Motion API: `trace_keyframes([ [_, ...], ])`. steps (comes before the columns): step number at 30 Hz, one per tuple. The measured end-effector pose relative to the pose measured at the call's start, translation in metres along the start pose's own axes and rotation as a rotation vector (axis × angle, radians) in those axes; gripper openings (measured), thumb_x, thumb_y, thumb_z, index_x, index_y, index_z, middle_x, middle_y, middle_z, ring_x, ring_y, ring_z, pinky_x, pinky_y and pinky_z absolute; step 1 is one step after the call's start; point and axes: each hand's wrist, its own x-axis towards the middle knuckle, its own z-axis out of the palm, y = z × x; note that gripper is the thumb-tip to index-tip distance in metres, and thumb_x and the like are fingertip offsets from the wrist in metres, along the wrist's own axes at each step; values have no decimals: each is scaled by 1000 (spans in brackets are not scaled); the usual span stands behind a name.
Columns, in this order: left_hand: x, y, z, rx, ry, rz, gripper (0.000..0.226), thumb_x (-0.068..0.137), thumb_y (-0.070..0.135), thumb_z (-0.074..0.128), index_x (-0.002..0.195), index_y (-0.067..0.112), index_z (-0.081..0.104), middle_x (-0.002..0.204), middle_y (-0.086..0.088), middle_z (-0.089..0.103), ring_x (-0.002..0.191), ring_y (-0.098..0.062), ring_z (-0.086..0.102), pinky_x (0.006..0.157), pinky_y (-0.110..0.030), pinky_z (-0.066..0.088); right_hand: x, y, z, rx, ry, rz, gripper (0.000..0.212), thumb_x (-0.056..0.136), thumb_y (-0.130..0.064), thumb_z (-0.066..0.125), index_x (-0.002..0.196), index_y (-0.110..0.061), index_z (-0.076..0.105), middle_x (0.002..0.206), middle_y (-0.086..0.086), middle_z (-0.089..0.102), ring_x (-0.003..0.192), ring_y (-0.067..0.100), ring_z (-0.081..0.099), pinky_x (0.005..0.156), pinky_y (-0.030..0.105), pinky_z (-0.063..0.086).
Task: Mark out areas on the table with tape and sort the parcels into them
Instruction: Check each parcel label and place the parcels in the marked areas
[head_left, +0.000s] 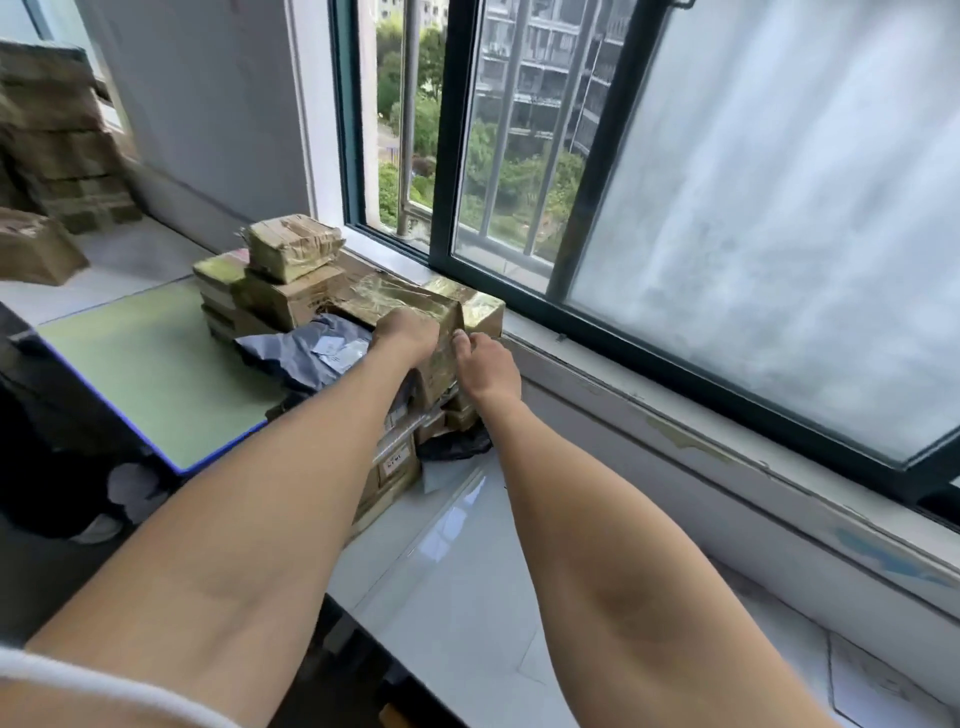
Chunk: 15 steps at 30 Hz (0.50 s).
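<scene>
A heap of brown taped cardboard parcels (291, 291) lies against the window sill. On top of it sits a large tape-wrapped parcel (410, 301), and both my hands are on its near side. My left hand (408, 332) grips its front edge, fingers curled over it. My right hand (485, 364) pinches its right front corner. A grey plastic mailer bag (306, 353) lies under my left forearm, beside the heap. A small parcel (293, 249) crowns the back of the heap. A green mat (150, 364) with a blue edge covers the table to the left.
More brown parcels are stacked at the far left (57, 140). A black bag (454, 444) peeks out beneath the heap. The white glossy sill (467, 571) runs toward me along the dark-framed window (597, 332). A dark object (57, 431) stands at the left.
</scene>
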Motion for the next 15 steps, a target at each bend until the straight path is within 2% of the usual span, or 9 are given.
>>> trace_keyframes([
  [9, 16, -53, -60, -54, 133, -134, 46, 95, 28, 46, 123, -7, 58, 127, -25, 58, 115, -39, 55, 87, -37, 46, 9, -60, 39, 25, -93, -90, 51, 103, -47, 32, 119, -7, 60, 120, 16, 64, 110, 34, 60, 93, 44, 48],
  [15, 24, -76, -76, -60, 157, -238, 49, 93, 22, 46, 129, -11, 50, 133, -31, 51, 121, -42, 52, 96, -48, 46, 8, -69, 59, -30, -63, -103, 54, 104, -47, 28, 130, -7, 55, 128, 15, 61, 118, 33, 56, 99, 46, 46],
])
